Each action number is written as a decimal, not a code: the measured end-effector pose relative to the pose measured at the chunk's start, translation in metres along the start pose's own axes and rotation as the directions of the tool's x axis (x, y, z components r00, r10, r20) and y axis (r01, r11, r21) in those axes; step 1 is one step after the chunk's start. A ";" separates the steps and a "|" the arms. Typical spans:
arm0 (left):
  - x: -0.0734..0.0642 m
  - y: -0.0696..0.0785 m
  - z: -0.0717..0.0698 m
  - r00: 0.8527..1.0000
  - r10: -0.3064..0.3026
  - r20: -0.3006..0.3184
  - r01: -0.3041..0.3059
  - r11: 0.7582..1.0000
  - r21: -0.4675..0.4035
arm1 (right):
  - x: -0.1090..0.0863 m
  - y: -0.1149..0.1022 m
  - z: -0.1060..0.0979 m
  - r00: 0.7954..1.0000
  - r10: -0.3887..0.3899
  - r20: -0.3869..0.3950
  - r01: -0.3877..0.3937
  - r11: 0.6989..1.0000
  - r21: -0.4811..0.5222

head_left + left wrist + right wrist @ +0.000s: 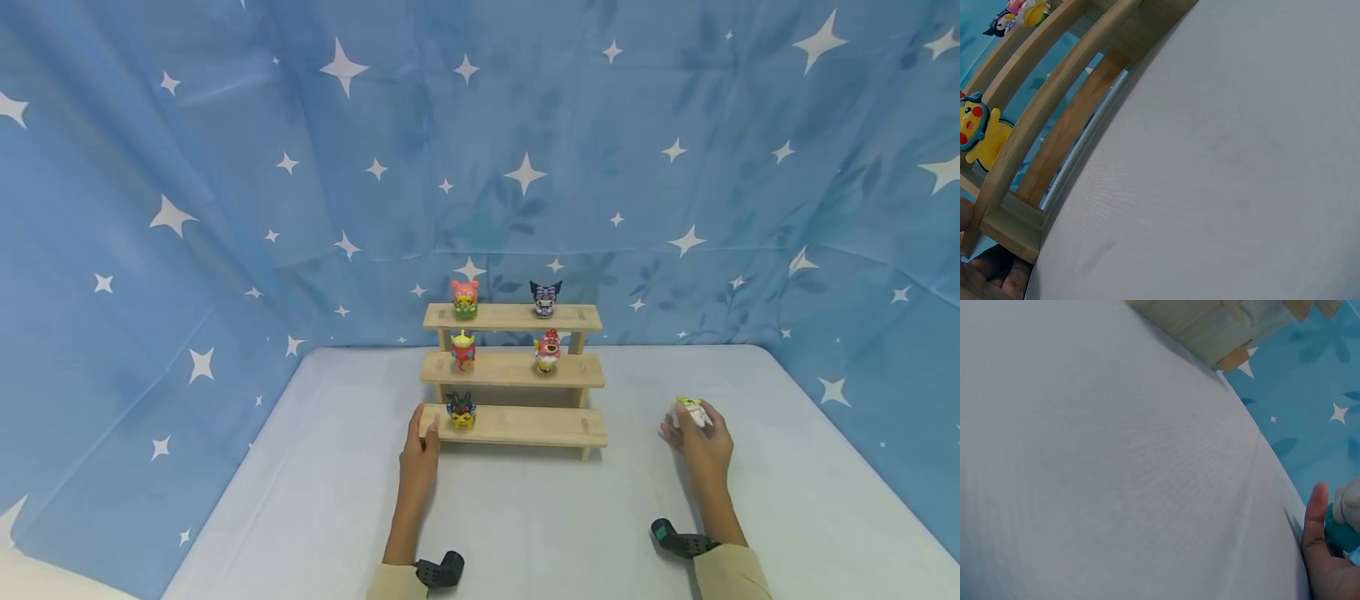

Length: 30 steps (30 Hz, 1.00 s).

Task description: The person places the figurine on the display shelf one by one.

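Observation:
My left hand (422, 450) grips the left end of the lowest step of a three-tier wooden display stand (517, 425). In the left wrist view, the fingers (997, 275) curl beside the end of the stand. On that step stands a yellow figurine with spiky black hair (461, 411), close to the hand. To the right of the stand, my right hand (705, 442) holds a small white figurine with a yellow top (696, 413) just over the table. The right wrist view shows its white part (1349, 503) at the edge, with teal below; the rest is cut off.
The middle tier bears a red-suited, green-headed figurine (462, 351) and a pink-and-red figurine (547, 351). On the top tier are a pink-hooded figurine (465, 300) and a black-eared one (545, 299). A blue starry curtain (480, 125) hangs behind the white table (540, 533).

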State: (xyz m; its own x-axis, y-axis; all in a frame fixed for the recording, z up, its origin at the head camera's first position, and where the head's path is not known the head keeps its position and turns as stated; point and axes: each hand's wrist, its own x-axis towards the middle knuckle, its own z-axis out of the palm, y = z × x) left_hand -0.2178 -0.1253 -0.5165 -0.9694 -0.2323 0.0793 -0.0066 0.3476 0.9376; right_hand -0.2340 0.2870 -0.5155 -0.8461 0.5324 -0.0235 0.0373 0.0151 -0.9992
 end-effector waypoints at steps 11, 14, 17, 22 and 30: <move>0.000 -0.001 0.000 1.000 0.005 0.003 -0.005 1.000 -0.008 | -0.003 -0.008 -0.007 0.985 0.116 0.130 -0.157 0.910 0.385; 0.000 -0.001 0.000 1.000 0.012 0.002 -0.012 1.000 -0.002 | -0.004 -0.009 -0.006 0.983 0.157 0.095 -0.181 0.915 0.359; 0.001 -0.001 0.000 1.000 0.011 -0.002 -0.011 1.000 0.000 | -0.005 -0.009 -0.005 0.982 0.183 0.053 -0.190 0.938 0.291; 0.002 0.000 0.000 1.000 0.003 -0.001 -0.003 1.000 -0.008 | -0.008 -0.010 -0.008 0.975 0.212 0.071 -0.223 0.929 0.295; 0.000 0.000 0.000 1.000 -0.001 0.005 0.001 1.000 -0.017 | -0.008 -0.011 -0.015 0.966 0.157 0.206 -0.250 0.770 0.588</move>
State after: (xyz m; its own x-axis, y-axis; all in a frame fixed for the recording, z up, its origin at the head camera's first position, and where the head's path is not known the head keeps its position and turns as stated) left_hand -0.2180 -0.1258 -0.5168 -0.9707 -0.2279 0.0763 -0.0039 0.3322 0.9432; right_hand -0.2196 0.2948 -0.5039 -0.9211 0.3422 -0.1859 -0.0721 -0.6188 -0.7822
